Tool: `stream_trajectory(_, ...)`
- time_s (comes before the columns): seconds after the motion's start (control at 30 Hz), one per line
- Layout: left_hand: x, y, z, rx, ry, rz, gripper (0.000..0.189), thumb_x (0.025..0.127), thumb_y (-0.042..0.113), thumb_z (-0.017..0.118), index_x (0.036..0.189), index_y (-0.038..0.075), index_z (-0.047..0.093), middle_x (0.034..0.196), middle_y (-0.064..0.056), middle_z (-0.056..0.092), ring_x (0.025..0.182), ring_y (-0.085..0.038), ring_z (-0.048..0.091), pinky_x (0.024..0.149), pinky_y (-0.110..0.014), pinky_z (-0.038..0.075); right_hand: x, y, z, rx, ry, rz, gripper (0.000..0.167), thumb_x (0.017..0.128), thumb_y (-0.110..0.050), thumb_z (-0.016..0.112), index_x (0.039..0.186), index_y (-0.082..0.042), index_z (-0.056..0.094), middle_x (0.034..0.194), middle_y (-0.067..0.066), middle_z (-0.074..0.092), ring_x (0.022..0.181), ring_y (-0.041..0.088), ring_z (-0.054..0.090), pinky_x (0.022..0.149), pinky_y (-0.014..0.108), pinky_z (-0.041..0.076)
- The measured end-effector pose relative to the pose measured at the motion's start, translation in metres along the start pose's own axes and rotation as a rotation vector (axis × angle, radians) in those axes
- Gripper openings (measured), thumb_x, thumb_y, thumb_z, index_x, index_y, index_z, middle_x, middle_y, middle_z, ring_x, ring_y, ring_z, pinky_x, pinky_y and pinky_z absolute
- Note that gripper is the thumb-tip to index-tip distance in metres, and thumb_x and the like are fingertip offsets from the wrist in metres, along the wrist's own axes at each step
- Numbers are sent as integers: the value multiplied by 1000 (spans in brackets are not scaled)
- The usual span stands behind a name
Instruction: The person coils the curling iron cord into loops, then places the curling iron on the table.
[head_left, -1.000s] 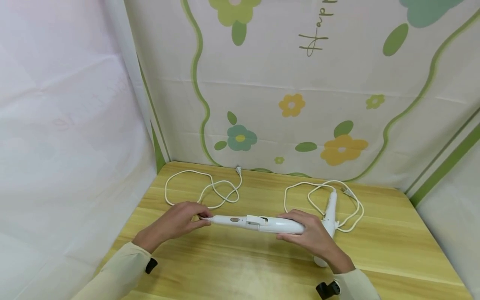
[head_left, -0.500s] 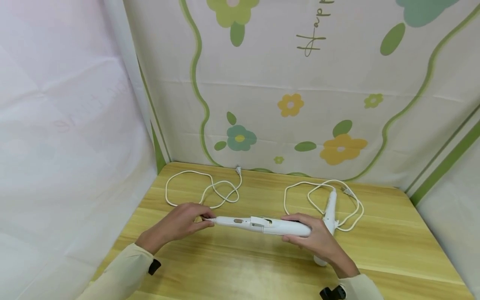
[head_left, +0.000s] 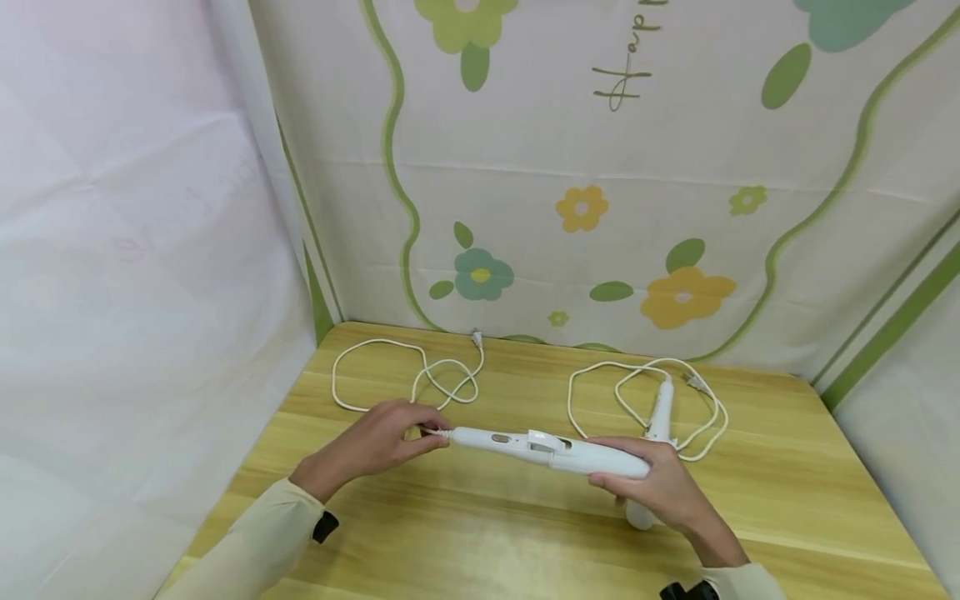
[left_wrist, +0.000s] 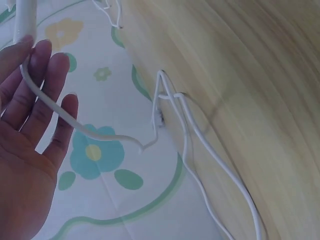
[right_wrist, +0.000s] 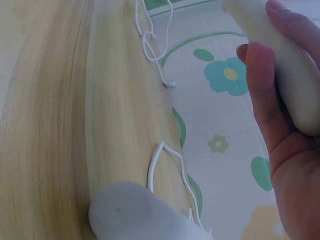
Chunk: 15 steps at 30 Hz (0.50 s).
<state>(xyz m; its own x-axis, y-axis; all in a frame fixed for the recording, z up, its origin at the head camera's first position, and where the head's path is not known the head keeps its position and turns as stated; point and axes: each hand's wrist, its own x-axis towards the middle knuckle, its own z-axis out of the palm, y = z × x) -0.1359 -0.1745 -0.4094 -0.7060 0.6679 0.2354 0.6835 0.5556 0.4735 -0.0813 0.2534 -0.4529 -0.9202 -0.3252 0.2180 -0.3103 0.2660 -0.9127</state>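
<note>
Both hands hold a white curling iron crosswise above the wooden table. A brownish button sits on its handle, and a raised lever stands near its middle. At the handle end, my left hand pinches the spot where the cord comes out, thumb against fingertips. My right hand grips the thick rounded end, which lies between thumb and fingers in the right wrist view. Behind that hand lies a second white appliance of similar look, partly hidden; its rounded end shows in the right wrist view.
The held iron's cord loops over the table's back left, ending in a plug by the flowered cloth wall. Another coiled cord with a plug lies back right. A white cloth hangs at the left.
Both hands and the curling iron have shifted to the right, and its right end now sits lower. The left hand's cord has been drawn along a little. The second appliance stays put.
</note>
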Motion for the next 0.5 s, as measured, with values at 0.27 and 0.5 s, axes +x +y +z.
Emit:
stream_trajectory(0.27,5,3,0,-32,12,35,14,106,28,74,115,20,81,100,14,79,89,3,68,79,-27,58,-10,2,-14,0,3,44,40,93,0,83,133,0,75,97,-4,82,58,14,70,52,38,60)
stream_trajectory(0.5,4,0,0,-45,-2,35,14,108,24,71,112,16,81,99,11,80,92,2,70,83,-29,61,-21,5,-27,-19,37,57,40,93,1,84,131,-4,77,115,-11,78,60,11,68,50,38,59)
